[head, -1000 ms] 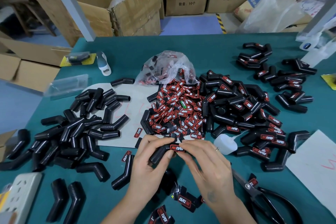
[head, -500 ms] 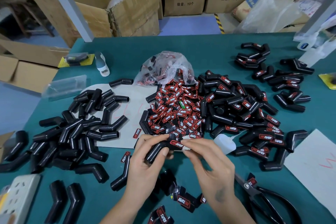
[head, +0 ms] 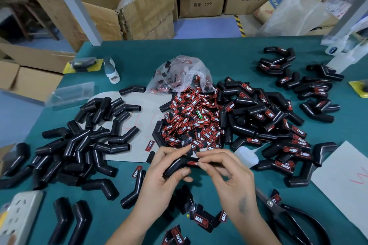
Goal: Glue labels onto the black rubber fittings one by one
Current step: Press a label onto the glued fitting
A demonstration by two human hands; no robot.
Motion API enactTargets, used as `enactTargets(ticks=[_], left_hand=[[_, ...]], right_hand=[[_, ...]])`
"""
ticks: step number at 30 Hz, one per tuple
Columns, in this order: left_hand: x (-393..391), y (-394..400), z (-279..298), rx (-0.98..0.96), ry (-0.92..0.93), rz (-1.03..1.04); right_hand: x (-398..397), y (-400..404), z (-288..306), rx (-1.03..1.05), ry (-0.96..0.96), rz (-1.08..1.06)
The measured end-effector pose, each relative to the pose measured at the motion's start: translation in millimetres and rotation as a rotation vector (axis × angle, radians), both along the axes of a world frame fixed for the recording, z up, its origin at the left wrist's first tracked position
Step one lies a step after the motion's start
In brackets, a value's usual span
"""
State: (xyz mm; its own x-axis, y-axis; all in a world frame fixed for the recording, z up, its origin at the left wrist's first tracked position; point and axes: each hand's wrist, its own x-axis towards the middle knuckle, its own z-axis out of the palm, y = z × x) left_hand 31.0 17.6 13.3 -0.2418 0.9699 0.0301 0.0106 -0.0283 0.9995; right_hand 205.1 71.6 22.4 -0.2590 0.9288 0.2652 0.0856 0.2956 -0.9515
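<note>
near the middle of the green table (head: 127,49), just above its surface: a bent black rubber fitting (head: 176,166) gripped by the left hand (head: 165,177), thumb underneath and fingers curled over the top. on the fitting's right half, a red and black label (head: 192,163), pinched against the rubber by the thumb and forefinger of the right hand (head: 227,175), other fingers loosely curled. just beyond the hands, a heap of loose labels (head: 191,121) spilling from a clear plastic bag (head: 179,75). to the left, a pile of unlabelled fittings (head: 79,145); to the right and far right, labelled fittings (head: 268,125) in heaps. between the right hand and the labelled heap, a small white glue bottle (head: 246,155) lying on its side. near right, black scissors (head: 294,217); near left, a white power strip (head: 18,217). cardboard boxes (head: 139,6) beyond the far edge.
</note>
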Motion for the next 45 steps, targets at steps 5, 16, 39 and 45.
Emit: enactTargets(ticks=[5, 16, 39, 45], left_hand=[[-1.6, -0.8, 0.8, -0.012, 0.039, -0.014], [0.3, -0.9, 3.0, -0.017, 0.033, -0.015], [1.2, -0.9, 2.1, -0.039, 0.006, 0.007], [3.3, -0.2, 4.9, -0.066, -0.029, 0.020]], right_hand=[[-3.1, 0.2, 1.5, -0.053, -0.045, -0.002], [-3.2, -0.3, 4.9, -0.065, -0.120, -0.004], [-6.4, -1.3, 5.7, 0.023, -0.166, -0.029], [-4.1, 0.9, 6.2, -0.032, -0.150, -0.015]])
